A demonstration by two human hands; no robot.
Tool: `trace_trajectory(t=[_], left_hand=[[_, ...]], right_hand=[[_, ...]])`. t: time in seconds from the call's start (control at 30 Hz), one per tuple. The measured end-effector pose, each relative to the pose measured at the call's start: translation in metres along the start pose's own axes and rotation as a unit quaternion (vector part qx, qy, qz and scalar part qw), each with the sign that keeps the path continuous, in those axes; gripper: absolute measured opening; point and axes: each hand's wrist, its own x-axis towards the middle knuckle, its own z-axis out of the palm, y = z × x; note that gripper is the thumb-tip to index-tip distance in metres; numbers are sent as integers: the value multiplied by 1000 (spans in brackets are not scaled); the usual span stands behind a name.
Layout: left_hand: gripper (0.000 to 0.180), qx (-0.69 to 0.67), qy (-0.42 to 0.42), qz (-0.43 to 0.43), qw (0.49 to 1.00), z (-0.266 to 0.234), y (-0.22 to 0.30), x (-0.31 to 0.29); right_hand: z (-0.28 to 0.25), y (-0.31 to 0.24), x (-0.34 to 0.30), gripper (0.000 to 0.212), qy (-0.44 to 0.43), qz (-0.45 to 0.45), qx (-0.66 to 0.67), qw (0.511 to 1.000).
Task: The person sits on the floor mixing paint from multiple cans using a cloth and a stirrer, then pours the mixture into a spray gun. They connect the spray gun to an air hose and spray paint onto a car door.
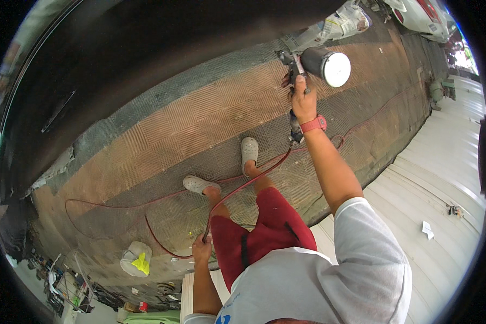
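Note:
My right hand (304, 100), with a red watch at the wrist, is wrapped round the handle of a spray gun (295, 66) held out in front of me. A dark cup (314, 60) with a white end sits on the gun, tilted to the right. A dark red air hose (237, 190) runs from below the gun's handle back to my left hand (201, 251). That hand is closed round the hose by my left thigh. Ahead and to the left of the gun stretches a glossy black car body (119, 65), with a door handle showing.
A white bucket (128, 265) with a yellow cloth (141, 263) stands left of my left hand. More hose (108, 207) loops over the patterned floor around my feet. White ribbed panels (443, 167) border the right. Plastic sheeting (337, 26) and a white car (426, 20) are far right; clutter fills the lower left.

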Motion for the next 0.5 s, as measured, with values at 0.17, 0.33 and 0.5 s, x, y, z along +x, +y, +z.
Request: trace_trajectory(t=[0.17, 0.33, 0.5], left_hand=[[43, 15, -37, -10, 999, 17, 50, 12], [44, 16, -23, -5, 1000, 27, 74, 12], [45, 0, -14, 11, 1000, 27, 71, 10]], right_hand=[[-73, 41, 55, 66, 38, 17, -14, 999], [-124, 66, 108, 69, 106, 98, -31, 989], [-137, 79, 151, 74, 206, 111, -23, 972]])
